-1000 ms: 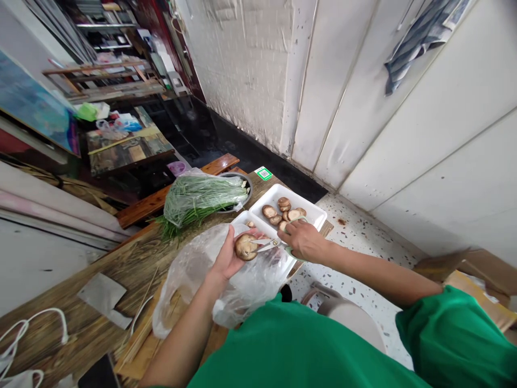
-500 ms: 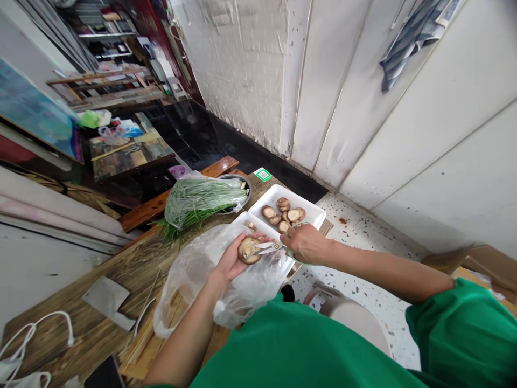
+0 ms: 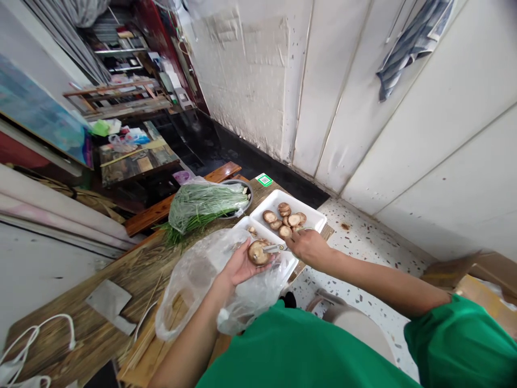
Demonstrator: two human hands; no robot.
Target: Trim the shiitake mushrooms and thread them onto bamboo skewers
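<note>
- Leftmost on the wooden table (image 3: 72, 293) I see a cleaver (image 3: 108, 302) lying flat, well apart from both hands.
- Next comes a clear plastic bag (image 3: 181, 285), spread loosely under and around the left forearm.
- The left hand (image 3: 236, 265) is palm up, fingers curled beneath a mushroom (image 3: 257, 253) and thumb raised along its near-left edge; from here it looks cradled rather than squeezed.
- That mushroom sits at the fingertip end of the left hand, its underside facing up, with the stem spot showing near the middle. It is round, so no long axis stands out.
- From the right, the scissors (image 3: 274, 248) lie almost level across the gap, blades pointing left at the mushroom. The tips overlap its right side; whether they touch it or hover just above, I can't tell.
- The right hand (image 3: 310, 249) is closed around the scissors' handles, which it mostly hides. The mushroom lies to its left, beyond the blades, so the left hand is the nearer one.
- Just beyond the right hand's knuckles, other mushrooms (image 3: 285, 231) are clustered in a white tray (image 3: 312, 222).
</note>
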